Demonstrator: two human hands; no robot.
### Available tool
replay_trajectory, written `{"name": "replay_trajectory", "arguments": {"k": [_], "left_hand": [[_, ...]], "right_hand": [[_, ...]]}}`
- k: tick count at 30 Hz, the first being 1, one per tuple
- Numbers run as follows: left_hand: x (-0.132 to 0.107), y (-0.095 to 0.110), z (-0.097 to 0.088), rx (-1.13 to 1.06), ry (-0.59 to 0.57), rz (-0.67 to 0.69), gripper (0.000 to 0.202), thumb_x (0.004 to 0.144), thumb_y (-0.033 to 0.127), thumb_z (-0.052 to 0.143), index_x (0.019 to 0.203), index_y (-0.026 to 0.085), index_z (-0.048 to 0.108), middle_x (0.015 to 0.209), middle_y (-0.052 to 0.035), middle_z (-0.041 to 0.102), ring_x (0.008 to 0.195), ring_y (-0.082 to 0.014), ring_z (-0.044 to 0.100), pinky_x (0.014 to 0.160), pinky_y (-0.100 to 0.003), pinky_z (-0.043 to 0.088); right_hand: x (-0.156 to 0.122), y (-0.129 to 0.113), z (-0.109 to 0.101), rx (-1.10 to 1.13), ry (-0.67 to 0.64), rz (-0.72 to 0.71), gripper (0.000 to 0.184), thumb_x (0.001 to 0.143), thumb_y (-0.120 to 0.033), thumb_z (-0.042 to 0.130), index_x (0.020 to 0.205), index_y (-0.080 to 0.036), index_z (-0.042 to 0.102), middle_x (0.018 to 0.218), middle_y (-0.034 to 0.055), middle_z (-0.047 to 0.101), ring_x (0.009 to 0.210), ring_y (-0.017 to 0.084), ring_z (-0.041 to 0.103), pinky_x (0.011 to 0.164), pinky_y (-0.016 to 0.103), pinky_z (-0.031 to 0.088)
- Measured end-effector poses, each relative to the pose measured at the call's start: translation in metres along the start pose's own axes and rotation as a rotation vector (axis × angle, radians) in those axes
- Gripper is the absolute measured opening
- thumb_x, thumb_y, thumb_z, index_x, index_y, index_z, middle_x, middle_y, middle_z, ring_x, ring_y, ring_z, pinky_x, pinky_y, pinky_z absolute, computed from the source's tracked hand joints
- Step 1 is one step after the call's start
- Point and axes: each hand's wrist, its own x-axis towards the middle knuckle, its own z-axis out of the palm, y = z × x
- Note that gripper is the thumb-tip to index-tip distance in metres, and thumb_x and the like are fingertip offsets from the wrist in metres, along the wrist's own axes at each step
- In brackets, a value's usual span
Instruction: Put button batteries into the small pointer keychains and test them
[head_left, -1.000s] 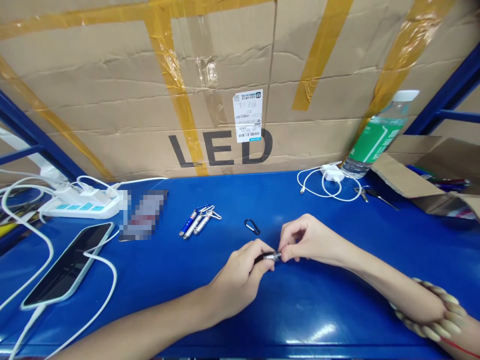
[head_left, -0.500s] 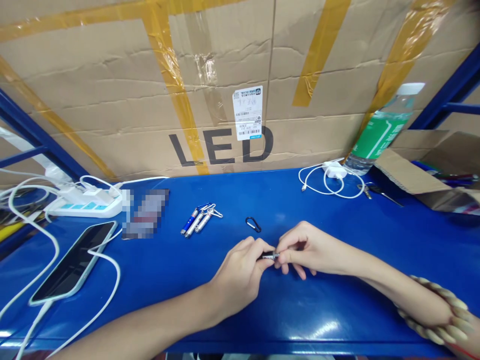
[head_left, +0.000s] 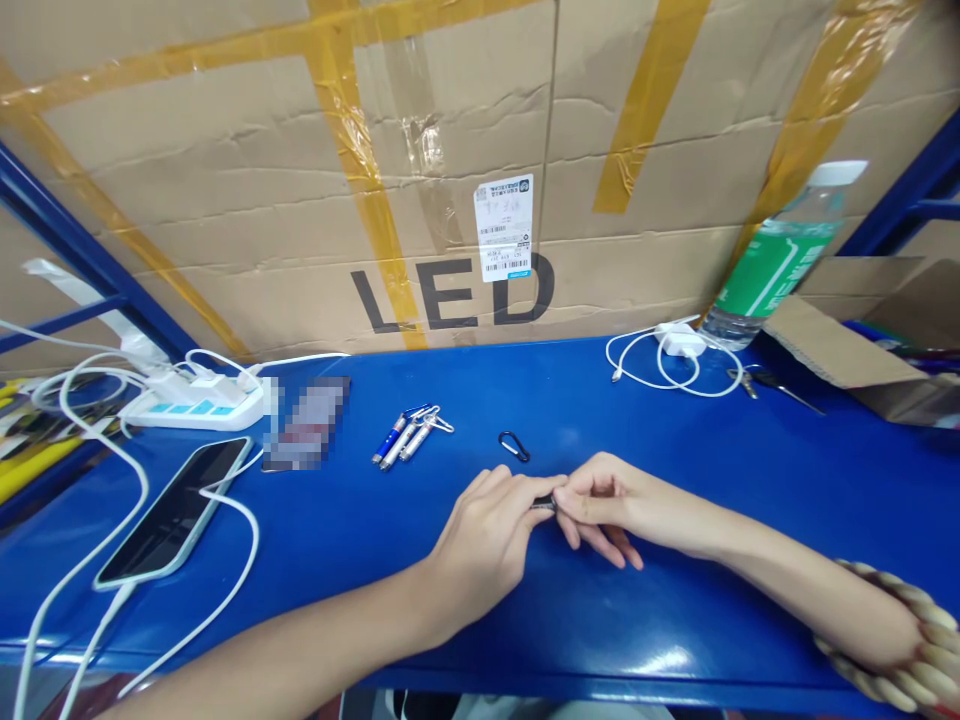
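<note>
Large cardboard box (head_left: 300,180) marked LED stands along far side of blue bench (head_left: 675,620). Green-labelled bottle (head_left: 776,265) stands far right. White power strip (head_left: 202,408) far left; phone (head_left: 176,515) lies nearer you, left. Your left hand (head_left: 484,535) and right hand (head_left: 604,500) meet above bench, near middle. Three slim tubes (head_left: 398,445) with clips lie together, left of centre. Black carabiner (head_left: 510,449) lies just beyond your hands. Small dark cylinder (head_left: 544,503), mostly hidden, sits between hands: left fingers narrow around it, right thumb and forefinger pinching its right end.
</note>
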Motion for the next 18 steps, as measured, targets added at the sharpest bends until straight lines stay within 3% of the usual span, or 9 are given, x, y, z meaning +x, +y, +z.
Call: {"name": "replay_trajectory", "arguments": {"k": [5, 9, 13, 18], "left_hand": [[0.0027, 0.0, -0.0019, -0.068, 0.021, -0.108, 0.024, 0.091, 0.017, 0.036, 0.099, 0.02, 0.058, 0.092, -0.0031, 0.068, 0.078, -0.0174, 0.056, 0.078, -0.031, 0.04], [0.0061, -0.0014, -0.0032, -0.134, 0.06, -0.235, 0.021, 0.09, 0.02, 0.039, 0.099, 0.021, 0.058, 0.091, -0.0027, 0.067, 0.084, -0.0183, 0.057, 0.08, -0.031, 0.04], [0.0083, -0.003, -0.004, -0.201, 0.053, -0.31, 0.019, 0.091, 0.021, 0.038, 0.095, 0.021, 0.057, 0.077, -0.0004, 0.063, 0.077, -0.0167, 0.057, 0.073, -0.027, 0.041], [0.0084, -0.0011, -0.0047, -0.21, 0.032, -0.319, 0.018, 0.091, 0.021, 0.038, 0.093, 0.021, 0.056, 0.076, 0.0001, 0.061, 0.076, -0.016, 0.055, 0.072, -0.027, 0.04]], "right_hand": [[0.0029, -0.0019, 0.0035, -0.07, 0.09, -0.026, 0.045, 0.076, -0.054, 0.055, 0.059, -0.012, 0.06, 0.039, -0.0045, 0.048, 0.031, 0.004, 0.041, 0.031, 0.013, 0.034], [0.0057, -0.0024, 0.0027, -0.218, 0.356, -0.077, 0.038, 0.069, -0.049, 0.064, 0.058, -0.014, 0.06, 0.041, -0.005, 0.047, 0.034, 0.005, 0.042, 0.033, 0.015, 0.036], [0.0064, -0.0008, -0.0001, -0.379, 0.593, -0.245, 0.034, 0.063, -0.045, 0.071, 0.077, -0.014, 0.068, 0.054, -0.0024, 0.056, 0.039, 0.006, 0.046, 0.036, 0.018, 0.038], [0.0056, 0.0031, -0.0012, -0.527, 0.58, -0.414, 0.029, 0.069, -0.041, 0.069, 0.081, -0.015, 0.073, 0.071, 0.0043, 0.065, 0.044, 0.006, 0.05, 0.042, 0.02, 0.041]]}}
